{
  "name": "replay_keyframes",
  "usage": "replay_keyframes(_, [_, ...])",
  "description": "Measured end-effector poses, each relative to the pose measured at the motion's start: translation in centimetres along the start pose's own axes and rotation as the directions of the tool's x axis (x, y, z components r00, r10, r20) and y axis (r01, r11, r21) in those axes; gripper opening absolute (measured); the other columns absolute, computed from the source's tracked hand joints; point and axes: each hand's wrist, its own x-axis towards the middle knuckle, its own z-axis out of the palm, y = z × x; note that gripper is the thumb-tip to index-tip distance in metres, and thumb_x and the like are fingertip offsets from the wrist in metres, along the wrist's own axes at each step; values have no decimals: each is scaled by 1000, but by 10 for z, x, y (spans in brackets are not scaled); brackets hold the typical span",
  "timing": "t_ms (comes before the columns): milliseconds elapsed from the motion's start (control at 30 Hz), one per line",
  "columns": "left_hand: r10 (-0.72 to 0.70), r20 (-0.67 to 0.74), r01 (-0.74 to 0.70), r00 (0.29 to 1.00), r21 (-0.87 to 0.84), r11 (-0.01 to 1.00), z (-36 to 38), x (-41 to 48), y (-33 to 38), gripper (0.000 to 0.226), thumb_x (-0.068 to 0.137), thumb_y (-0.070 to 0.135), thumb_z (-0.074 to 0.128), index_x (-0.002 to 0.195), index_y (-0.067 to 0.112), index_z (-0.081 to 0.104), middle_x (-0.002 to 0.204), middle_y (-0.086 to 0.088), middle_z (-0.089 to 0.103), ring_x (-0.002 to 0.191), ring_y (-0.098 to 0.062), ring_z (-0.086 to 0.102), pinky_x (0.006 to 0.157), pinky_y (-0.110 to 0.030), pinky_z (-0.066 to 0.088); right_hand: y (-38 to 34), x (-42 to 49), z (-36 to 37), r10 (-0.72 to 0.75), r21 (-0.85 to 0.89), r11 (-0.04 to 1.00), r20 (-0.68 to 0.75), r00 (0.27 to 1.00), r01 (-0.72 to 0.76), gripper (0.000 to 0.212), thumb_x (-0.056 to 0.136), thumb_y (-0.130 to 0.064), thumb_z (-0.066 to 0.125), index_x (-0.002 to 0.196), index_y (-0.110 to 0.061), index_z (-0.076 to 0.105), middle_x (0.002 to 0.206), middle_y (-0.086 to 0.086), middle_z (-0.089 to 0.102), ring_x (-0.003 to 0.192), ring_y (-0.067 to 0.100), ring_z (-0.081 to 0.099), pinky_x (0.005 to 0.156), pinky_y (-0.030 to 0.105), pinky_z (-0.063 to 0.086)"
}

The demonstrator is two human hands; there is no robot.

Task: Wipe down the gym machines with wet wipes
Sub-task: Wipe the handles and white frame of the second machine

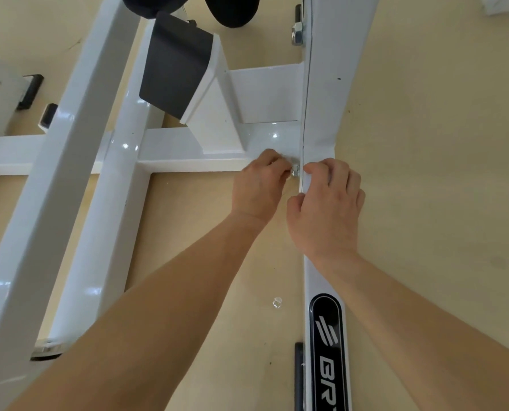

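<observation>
Over a beige floor [425, 173], the left hand [259, 185] is pinching a barely visible white wet wipe [284, 158] against a bolt [295, 171] on the white machine frame [188, 149]. The right hand [327, 200] is gripping the adjoining base beam [330, 84] by its edge.

Bare left hand [257, 188], bare right hand [327, 209]

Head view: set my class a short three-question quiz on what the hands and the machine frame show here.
1. True or false: the left hand and right hand are both beside the silver nut.
2. Which letters can be read on the black label of the white beam? A) BR B) XY C) none
3. Fill in: the small clear object lies on the ____.
Key: 1 true; 2 A; 3 floor.
</observation>
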Motion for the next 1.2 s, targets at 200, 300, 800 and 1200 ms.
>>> replay_keyframes(200, [-149, 36, 148, 988, 47, 988, -16, 17, -8, 12, 83, 16, 73, 77, 10, 66, 83, -6, 58, 55, -29, 52, 47, -32, 40, -2, 0, 0, -5, -16, 1000, -7, 1000, 5, 41, 73, -12, 60, 114, -13, 58, 120, 8, 53, 108, 35, 49, 84, 44, 40])
replay_keyframes(300, [-195, 99, 180, 976, 144, 973, -25, 13, -24, 10, 90, 20, 68, 86, 11, 69, 92, -6, 61, 68, -31, 58, 55, -35, 42, -2, 1, 0, -7, -17, 1000, -3, 1000, 7, 41, 73, -12, 61, 113, -13, 58, 119, 9, 53, 107, 35, 48, 84, 44, 40])
replay_keyframes(800, [-53, 84, 49, 995, 50, 998, -11, 25, -3, 19, 75, 7, 80, 68, 9, 62, 72, -7, 56, 49, -28, 49, 43, -30, 37, -4, 2, 0, -8, -70, 997, 15, 1000, 9, 39, 73, -14, 60, 112, -15, 58, 118, 7, 53, 106, 33, 47, 82, 42, 39])
replay_keyframes(1200, [-394, 16, 388, 919, 135, 912, -63, 5, -100, 14, 89, 21, 70, 80, 11, 65, 87, -3, 58, 72, -23, 56, 61, -31, 42, -2, 0, -1, -27, -55, 998, 2, 1000, 27, 43, 74, -13, 61, 117, -14, 58, 121, 9, 52, 108, 36, 46, 86, 45, 36])
